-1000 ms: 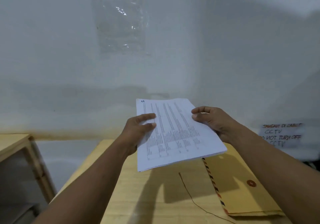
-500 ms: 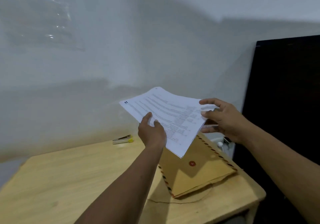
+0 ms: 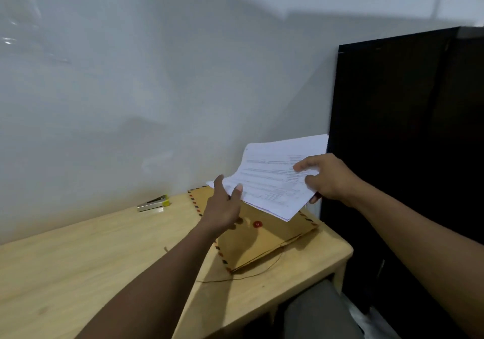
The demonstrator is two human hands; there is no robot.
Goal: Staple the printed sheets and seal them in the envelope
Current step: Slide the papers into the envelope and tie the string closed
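Observation:
The printed sheets (image 3: 272, 181) hang tilted in the air above the brown envelope (image 3: 262, 244), which lies on the wooden table (image 3: 78, 260) near its right end. My right hand (image 3: 330, 178) pinches the sheets at their right edge. My left hand (image 3: 225, 205) has its fingers spread, with thumb and fingertips resting against the sheets' near left edge without gripping. The envelope has striped borders and a red button clasp (image 3: 258, 224); its far part is hidden by the sheets. A silver and yellow stapler (image 3: 153, 203) sits by the wall, left of the envelope.
A thin string (image 3: 235, 277) trails from the envelope over the table's front. A tall black panel (image 3: 406, 155) stands just right of the table. The white wall runs behind. Something grey (image 3: 319, 312) shows below the table's right corner.
The sheets have swung right and now hang over the envelope. My left hand went from pinching their edge to spread fingers. My right hand still holds them.

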